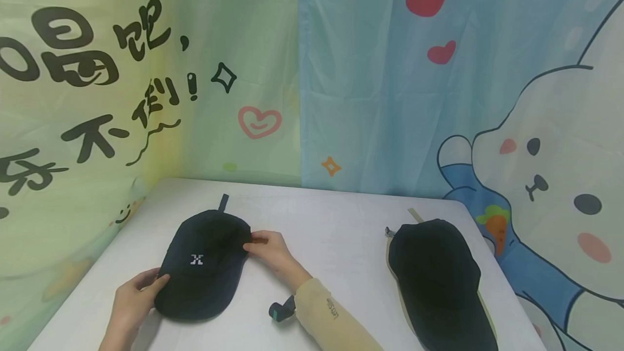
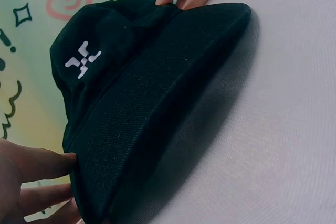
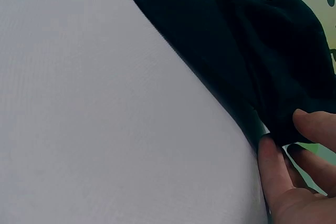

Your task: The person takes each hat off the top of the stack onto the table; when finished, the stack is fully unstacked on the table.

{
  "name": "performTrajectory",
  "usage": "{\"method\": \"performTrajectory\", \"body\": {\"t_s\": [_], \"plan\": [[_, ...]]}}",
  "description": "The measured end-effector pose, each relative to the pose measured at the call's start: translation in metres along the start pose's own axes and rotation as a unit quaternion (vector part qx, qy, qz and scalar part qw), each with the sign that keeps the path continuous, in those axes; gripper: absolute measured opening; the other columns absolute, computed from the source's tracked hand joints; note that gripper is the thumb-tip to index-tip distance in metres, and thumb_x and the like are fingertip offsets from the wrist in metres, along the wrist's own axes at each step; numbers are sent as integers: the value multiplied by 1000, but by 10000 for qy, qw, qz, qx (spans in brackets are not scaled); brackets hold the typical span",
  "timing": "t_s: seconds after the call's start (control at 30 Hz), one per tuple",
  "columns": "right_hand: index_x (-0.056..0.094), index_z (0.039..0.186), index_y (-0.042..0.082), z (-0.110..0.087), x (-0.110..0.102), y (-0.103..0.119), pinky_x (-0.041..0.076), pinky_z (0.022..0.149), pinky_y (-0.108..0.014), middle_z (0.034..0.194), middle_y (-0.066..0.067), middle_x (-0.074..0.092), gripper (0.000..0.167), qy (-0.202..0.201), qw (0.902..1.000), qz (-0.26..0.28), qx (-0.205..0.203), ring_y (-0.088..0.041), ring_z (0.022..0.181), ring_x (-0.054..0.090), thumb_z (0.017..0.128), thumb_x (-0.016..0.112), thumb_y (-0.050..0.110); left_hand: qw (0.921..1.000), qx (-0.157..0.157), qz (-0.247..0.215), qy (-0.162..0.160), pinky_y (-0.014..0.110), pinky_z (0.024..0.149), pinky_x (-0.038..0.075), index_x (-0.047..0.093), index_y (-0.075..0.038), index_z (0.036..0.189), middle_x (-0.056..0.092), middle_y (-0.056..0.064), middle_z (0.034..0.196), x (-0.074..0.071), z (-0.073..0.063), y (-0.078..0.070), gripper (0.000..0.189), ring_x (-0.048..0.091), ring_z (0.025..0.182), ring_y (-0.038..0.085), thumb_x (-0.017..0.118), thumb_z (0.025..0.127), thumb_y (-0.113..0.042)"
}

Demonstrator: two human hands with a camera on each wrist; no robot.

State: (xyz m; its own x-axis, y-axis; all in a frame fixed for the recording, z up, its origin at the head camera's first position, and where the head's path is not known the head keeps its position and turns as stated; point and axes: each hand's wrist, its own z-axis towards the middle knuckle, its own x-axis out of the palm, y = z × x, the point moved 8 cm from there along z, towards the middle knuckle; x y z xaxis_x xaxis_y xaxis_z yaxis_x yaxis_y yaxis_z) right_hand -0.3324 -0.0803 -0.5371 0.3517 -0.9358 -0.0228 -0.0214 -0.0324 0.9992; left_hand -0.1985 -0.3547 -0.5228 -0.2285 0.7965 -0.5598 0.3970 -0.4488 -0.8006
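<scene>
A black baseball cap [image 1: 214, 253] with a small white emblem [image 1: 196, 259] lies on the left half of the white table, brim toward me. Its strap [image 1: 223, 202] sticks out at the far side. My left hand [image 1: 134, 299] pinches the left edge near the brim, thumb on top. On the opposite side, my right hand [image 1: 274, 253] grips the lower rim of the crown between thumb and fingers. From the left wrist, the brim [image 2: 152, 93] appears tilted, its front edge raised above the tabletop. The right wrist view shows fingertips [image 3: 268, 145] tucked at the rim.
Another black cap [image 1: 434, 275], with a beige edge, a beige strap [image 1: 415, 214] and a metal buckle [image 1: 389, 232], lies at the right of the table [image 1: 336, 242]. A small dark device [image 1: 281, 309] sits by my right wrist. Printed curtains [image 1: 361, 80] hang behind and beside the table.
</scene>
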Motion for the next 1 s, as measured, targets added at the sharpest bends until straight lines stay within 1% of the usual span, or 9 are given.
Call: {"method": "performTrajectory", "body": {"t_s": [0.13, 0.23, 0.3, 0.47, 0.57, 0.7, 0.8, 1.0], "plan": [[66, 114, -8, -2, 0, 0, 58, 81, -30, 101, -11, 71, 32, 20, 9998, 174, 10, -21, 91, 69, 86, 73, 2, 9998, 56, 172, -56, 51, 91, 52, 46, 10, 138, 46, 36, 137, 0, -1, -2, 73, 54, 116, 47, 61, 96, -48], [65, 115, -9, -2, -1, -2, 58, 82, -30, 102, -11, 71, 33, -11, 9998, 190, -12, -21, 92, 69, 86, 73, 2, 9995, 53, 293, -112, 57, 97, 46, 46, 9, 139, 46, 35, 137, 1, -3, -3, 73, 45, 124, 51, 60, 96, -49], [66, 116, -9, -1, -1, -3, 57, 82, -30, 102, -11, 71, 33, -50, 9998, 186, -12, -22, 93, 69, 86, 73, 3, 9993, 68, 340, -105, 59, 99, 43, 46, 9, 139, 46, 34, 137, 1, -4, -5, 74, 43, 125, 52, 59, 96, -50], [66, 116, -7, -1, -2, -5, 57, 84, -30, 103, -10, 71, 33, -129, 9999, 108, -20, -20, 93, 69, 86, 74, 5, 9991, 99, 387, -118, 58, 97, 46, 46, 10, 138, 47, 34, 137, 1, -5, -7, 74, 45, 124, 51, 58, 96, -50], [67, 116, -6, -2, -2, -5, 57, 84, -30, 103, -9, 71, 33, -179, 9998, 8, -34, -20, 93, 69, 87, 74, 7, 9992, 103, 347, -144, 57, 96, 47, 47, 11, 137, 47, 34, 138, 1, -5, -6, 75, 48, 122, 50, 58, 96, -51], [67, 117, -4, -2, -1, -8, 56, 85, -31, 102, -6, 71, 33, -227, 9997, -80, -25, -19, 93, 69, 87, 75, 10, 9996, 42, 252, -153, 57, 97, 46, 46, 10, 138, 45, 33, 140, 1, -5, -2, 76, 47, 124, 49, 58, 96, -52], [67, 117, -2, -2, -1, -10, 56, 86, -30, 102, -5, 72, 34, -248, 9996, -95, -16, -18, 94, 70, 88, 75, 12, 9995, 15, 225, -239, 57, 97, 46, 47, 10, 138, 47, 32, 139, 2, -5, -1, 75, 48, 123, 48, 59, 96, -51], [68, 118, -1, -3, -2, -14, 56, 86, -30, 103, -4, 72, 33, -293, 9993, -201, -88, -17, 95, 69, 88, 75, 13, 9989, 107, 106, -450, 57, 98, 45, 51, 10, 135, 52, 32, 134, 2, -9, 0, 69, 51, 120, 47, 61, 96, -46]]}}
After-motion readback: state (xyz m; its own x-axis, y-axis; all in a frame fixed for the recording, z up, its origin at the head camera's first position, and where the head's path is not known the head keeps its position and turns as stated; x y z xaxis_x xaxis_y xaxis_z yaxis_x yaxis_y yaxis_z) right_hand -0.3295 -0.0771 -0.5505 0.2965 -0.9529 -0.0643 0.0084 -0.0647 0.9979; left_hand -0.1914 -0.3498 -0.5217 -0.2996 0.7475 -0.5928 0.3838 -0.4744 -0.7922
